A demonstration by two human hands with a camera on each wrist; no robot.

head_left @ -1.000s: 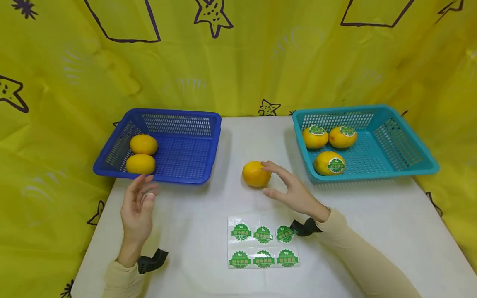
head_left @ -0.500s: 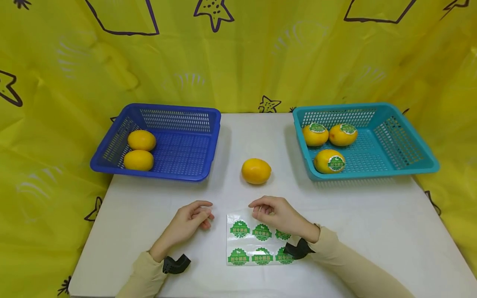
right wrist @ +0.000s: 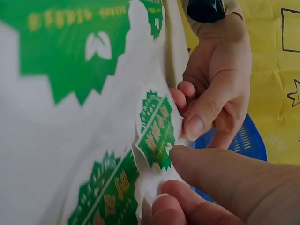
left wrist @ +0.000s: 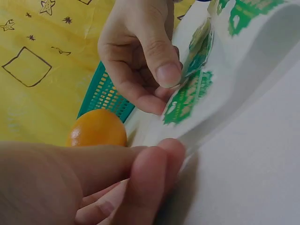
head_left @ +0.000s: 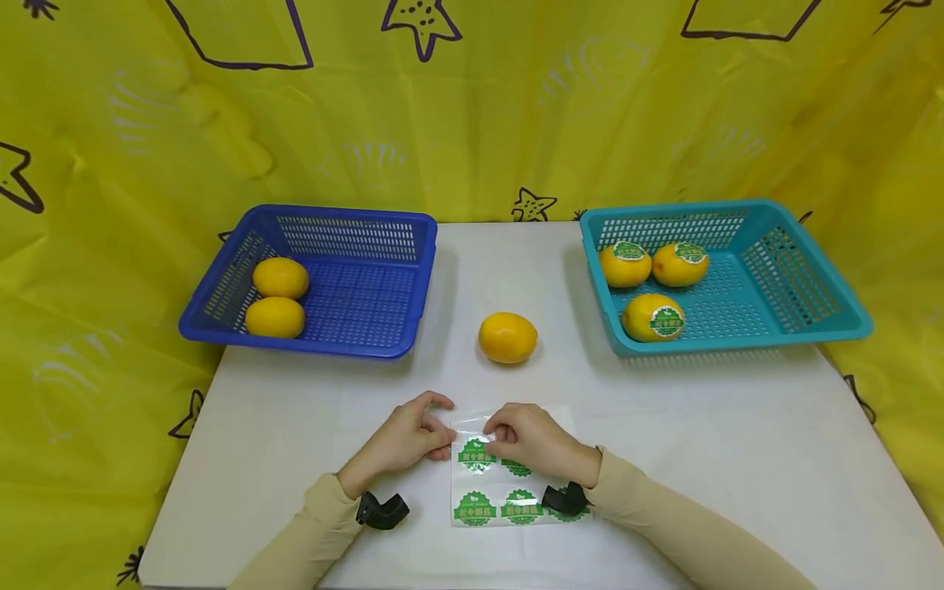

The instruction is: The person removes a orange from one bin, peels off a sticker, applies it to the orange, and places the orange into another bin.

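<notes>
Left edge of the white table [head_left: 295,410]: dark blue slotted plastic basket [head_left: 369,328] sits at the back-left corner, its front rim slightly overhanging, two plain yellow-orange round fruits [head_left: 276,299] inside against its left wall. Bare tabletop in front of it down to the near edge.

Left hand [head_left: 409,438] lies just left of the clear sticker sheet with green scalloped labels [head_left: 516,492], fingers curled, thumb and fingertips pinching the sheet's upper-left corner. Right hand [head_left: 527,438] is over the sheet's top row, fingers curled, thumb and forefinger pinching one green round sticker [right wrist: 157,131]. The two hands nearly touch.

Loose yellow-orange fruit [head_left: 508,337] rests alone at table centre, behind the hands, well apart from both baskets, open surface all round it.

Right: teal slotted plastic basket [head_left: 811,328] at the back-right, holding three labelled yellow fruits [head_left: 652,315]. Wide bare table in front, to the right edge.

Head view hides the peel. Right wrist view shows the sticker's edge lifted off the backing between the fingertips, blue basket behind. Left wrist view shows the sheet's corner raised and curved off the table, the left fingertips [left wrist: 154,159] at its edge, loose fruit and teal basket beyond.
</notes>
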